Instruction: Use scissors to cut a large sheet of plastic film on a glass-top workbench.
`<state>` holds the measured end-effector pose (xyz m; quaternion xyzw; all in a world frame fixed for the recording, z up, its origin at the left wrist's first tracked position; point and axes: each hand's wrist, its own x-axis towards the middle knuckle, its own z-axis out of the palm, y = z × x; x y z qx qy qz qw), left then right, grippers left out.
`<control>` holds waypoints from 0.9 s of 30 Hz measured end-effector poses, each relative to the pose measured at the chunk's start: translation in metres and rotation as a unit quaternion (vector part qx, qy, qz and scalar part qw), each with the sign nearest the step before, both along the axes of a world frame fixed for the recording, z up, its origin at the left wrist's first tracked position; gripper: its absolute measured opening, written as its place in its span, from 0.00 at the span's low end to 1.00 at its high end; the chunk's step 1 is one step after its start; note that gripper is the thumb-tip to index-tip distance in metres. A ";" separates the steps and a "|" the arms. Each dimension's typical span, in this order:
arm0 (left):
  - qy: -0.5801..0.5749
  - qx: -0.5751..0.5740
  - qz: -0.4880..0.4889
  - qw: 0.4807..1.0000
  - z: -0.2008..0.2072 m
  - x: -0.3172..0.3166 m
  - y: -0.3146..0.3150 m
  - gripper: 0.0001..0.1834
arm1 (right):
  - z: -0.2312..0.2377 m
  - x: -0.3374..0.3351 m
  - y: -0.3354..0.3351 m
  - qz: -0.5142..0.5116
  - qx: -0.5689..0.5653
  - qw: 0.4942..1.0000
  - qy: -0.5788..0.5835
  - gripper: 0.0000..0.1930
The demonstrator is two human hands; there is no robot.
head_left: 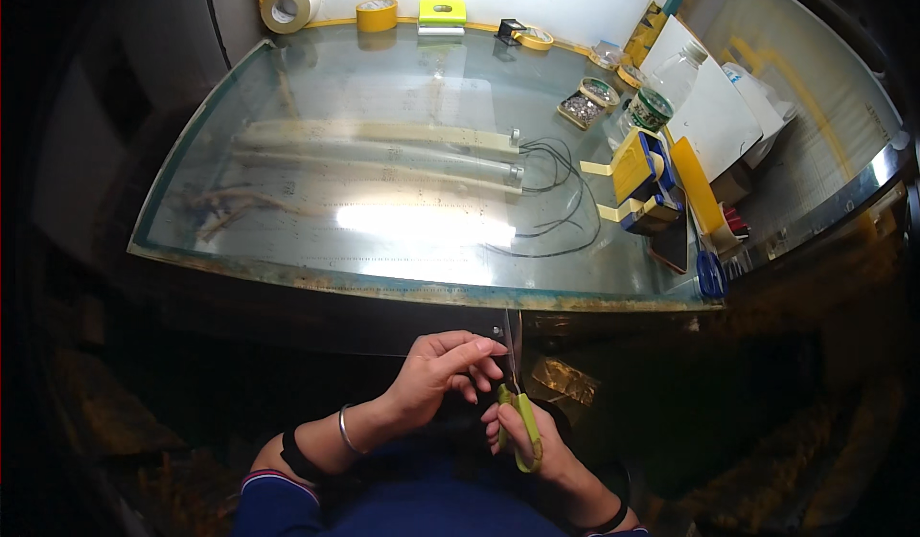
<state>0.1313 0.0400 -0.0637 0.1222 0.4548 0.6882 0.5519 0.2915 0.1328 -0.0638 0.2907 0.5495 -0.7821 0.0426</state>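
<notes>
In front of the glass table's near edge, my right hand (541,438) grips a pair of scissors (526,430) with yellow-green handles. Their metal blades point away from me and stand slightly apart, the tips close to the table edge. Just left of the blades is my left hand (446,369), thumb and forefinger pinched together and the other fingers curled. Whatever the pinch may hold is too small to make out. A metal bangle (347,429) circles my left wrist.
The glass table (287,77) carries long pale strips (383,168) with dark wires (575,182) trailing right. On the right stand a blue-and-yellow tape dispenser (637,178), a clear bottle (674,74) and blue-handled scissors (710,274). Tape rolls (377,16) and a green hole punch (442,12) line the back.
</notes>
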 end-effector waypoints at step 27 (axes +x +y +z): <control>0.066 -0.002 -0.093 0.993 0.009 -0.002 -0.039 0.20 | 0.011 -0.036 0.011 -0.173 0.151 0.961 0.153 0.07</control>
